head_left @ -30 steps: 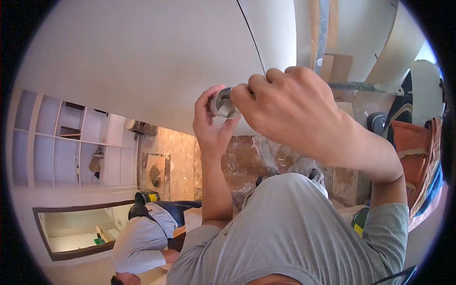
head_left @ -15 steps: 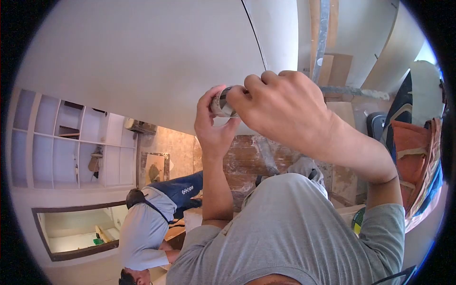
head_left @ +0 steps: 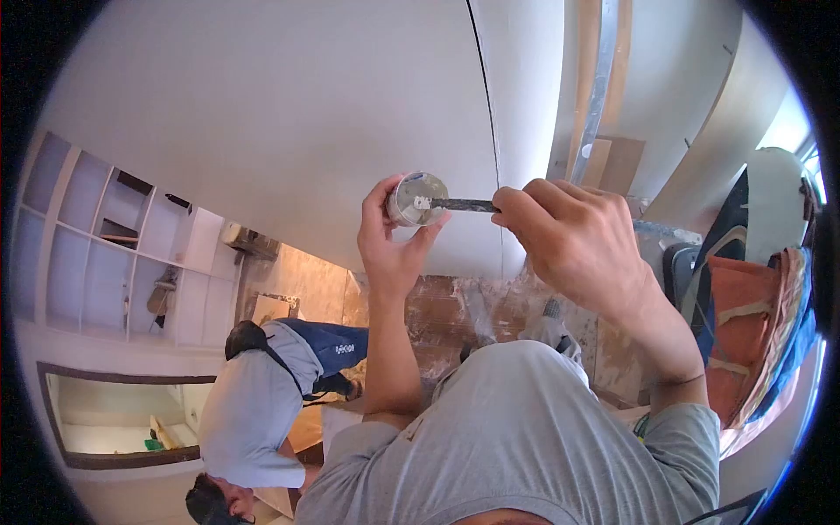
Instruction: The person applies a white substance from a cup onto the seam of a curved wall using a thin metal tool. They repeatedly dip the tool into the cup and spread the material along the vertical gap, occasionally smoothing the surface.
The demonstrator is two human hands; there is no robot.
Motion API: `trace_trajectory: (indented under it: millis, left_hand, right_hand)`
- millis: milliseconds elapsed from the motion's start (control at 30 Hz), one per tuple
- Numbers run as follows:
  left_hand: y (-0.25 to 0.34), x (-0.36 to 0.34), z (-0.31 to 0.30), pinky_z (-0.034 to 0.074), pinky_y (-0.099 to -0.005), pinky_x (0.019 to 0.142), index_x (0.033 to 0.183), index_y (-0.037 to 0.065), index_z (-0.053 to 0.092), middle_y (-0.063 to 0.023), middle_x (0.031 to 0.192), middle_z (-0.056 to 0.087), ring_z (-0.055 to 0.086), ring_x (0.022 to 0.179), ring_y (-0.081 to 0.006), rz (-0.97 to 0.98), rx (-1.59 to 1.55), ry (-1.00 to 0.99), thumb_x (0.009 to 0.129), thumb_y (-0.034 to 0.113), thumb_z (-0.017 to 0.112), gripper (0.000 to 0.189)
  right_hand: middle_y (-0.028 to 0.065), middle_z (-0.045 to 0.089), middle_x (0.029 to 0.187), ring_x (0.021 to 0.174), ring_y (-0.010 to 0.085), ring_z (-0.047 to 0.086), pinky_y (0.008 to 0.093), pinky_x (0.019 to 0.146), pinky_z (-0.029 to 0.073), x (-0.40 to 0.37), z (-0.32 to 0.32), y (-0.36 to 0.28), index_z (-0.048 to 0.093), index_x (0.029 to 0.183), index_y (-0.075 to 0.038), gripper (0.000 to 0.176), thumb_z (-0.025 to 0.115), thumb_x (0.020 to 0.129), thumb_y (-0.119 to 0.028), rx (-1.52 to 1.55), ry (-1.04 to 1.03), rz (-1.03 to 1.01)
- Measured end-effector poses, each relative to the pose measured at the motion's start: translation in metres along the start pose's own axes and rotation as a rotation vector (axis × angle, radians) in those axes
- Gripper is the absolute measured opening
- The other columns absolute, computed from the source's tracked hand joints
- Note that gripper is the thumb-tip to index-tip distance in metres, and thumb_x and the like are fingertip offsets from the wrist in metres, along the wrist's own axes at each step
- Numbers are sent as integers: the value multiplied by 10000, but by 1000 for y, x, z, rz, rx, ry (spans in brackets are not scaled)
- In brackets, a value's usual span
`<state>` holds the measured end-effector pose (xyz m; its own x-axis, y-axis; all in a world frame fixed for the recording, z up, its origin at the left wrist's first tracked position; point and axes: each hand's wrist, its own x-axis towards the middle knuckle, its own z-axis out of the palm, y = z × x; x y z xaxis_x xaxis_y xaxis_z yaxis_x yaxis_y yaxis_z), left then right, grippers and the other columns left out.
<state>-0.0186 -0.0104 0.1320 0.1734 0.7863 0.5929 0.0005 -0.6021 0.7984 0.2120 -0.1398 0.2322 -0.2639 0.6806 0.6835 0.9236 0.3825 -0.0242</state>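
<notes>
My left hand [head_left: 391, 252] is closed round a small round metal tin [head_left: 423, 185], its open mouth turned toward me. White material clings to the inside near the tool's tip. Between the thumb and fingers of my right hand [head_left: 573, 232] is a slim dark tool [head_left: 468, 206], held level. Its white-smeared tip reaches into the tin; the far end of the tool is hidden by my fingers. Both hands are in front of a large pale panel [head_left: 262, 114], which has a dark narrow seam [head_left: 486, 96] running down it.
At lower left a co-worker [head_left: 254, 402] bends over beside me. White shelving [head_left: 127, 254] stands on the left. Boards [head_left: 691, 166] lean at upper right, with an orange cloth bag [head_left: 744, 324] below. The brown floor [head_left: 437, 306] is stained.
My right hand has drawn back to the right from the tin, showing more of the slim tool. The tin's open mouth now faces me more. The camera view has shifted slightly.
</notes>
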Motion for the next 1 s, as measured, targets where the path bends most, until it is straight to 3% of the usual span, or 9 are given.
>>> trace_trajectory:
  millis: [233, 300, 433, 500, 533, 667, 767, 833, 1000]
  left_hand:
    - [-2, 0, 8, 625, -374, 1055, 1472, 24, 570, -146, 1439, 693, 719, 1271, -217, 31, -65, -29, 848, 15, 982, 748]
    - [0, 1, 12, 623, -376, 1063, 1470, 29, 568, -147, 1446, 691, 717, 1272, -216, 44, -109, -58, 850, 15, 981, 745]
    - [3, 5, 14, 618, -364, 1049, 1473, 48, 568, -128, 1456, 691, 718, 1267, -210, 79, -123, -87, 849, 27, 982, 749]
    - [3, 8, 16, 617, -357, 1039, 1476, 54, 570, -118, 1455, 693, 719, 1261, -204, 103, -133, -102, 847, 31, 982, 752]
    - [4, 8, 17, 616, -349, 1027, 1477, 59, 578, -107, 1450, 697, 721, 1254, -199, 128, -79, -99, 843, 22, 978, 751]
    - [10, 7, 16, 615, -336, 1005, 1476, 67, 601, -85, 1434, 704, 723, 1239, -186, 137, 19, -99, 832, -4, 963, 743]
    - [7, 8, 18, 617, -332, 993, 1475, 68, 609, -86, 1431, 704, 724, 1237, -189, 137, 16, -99, 828, -10, 958, 739]
    - [4, 7, 18, 617, -331, 990, 1473, 69, 611, -85, 1430, 704, 724, 1238, -189, 134, 18, -107, 828, -10, 958, 737]
    - [2, 10, 19, 620, -337, 993, 1475, 59, 596, -92, 1422, 705, 727, 1235, -193, 108, 10, -80, 827, 10, 976, 753]
  right_hand:
    - [21, 639, 795, 684, 186, 708, 352, 538, 552, -6, 2, 6, 785, 1148, -116, 237, 777, 914, -155, 103, 25, 42]
    - [32, 641, 809, 703, 189, 711, 363, 549, 557, 2, 0, -1, 780, 1080, -80, 230, 766, 863, -157, -43, 33, -1]
    - [11, 639, 882, 695, 159, 687, 342, 555, 560, 19, -2, -16, 790, 1132, -61, 298, 781, 840, -122, -159, -43, -25]
    - [67, 631, 798, 708, 207, 696, 346, 544, 515, 26, 3, -20, 736, 788, -32, 141, 769, 761, -166, -187, -22, -82]
    - [79, 635, 783, 706, 205, 692, 333, 538, 493, 27, 2, -21, 724, 701, -43, 140, 777, 735, -168, -197, -48, -94]
    - [83, 642, 773, 710, 200, 696, 338, 542, 509, 29, 6, -23, 729, 700, -36, 140, 779, 720, -165, -227, -65, -103]
    - [82, 649, 771, 721, 190, 704, 329, 550, 528, 28, 10, -21, 738, 720, -26, 141, 780, 716, -160, -212, -55, -86]
    - [40, 633, 884, 749, 179, 720, 343, 604, 609, 27, 11, -22, 722, 967, -38, 195, 764, 812, -148, -194, -151, -36]
    - [38, 640, 898, 744, 179, 723, 347, 591, 603, 20, 14, -15, 767, 1077, -47, 267, 769, 826, -138, -96, -60, 12]
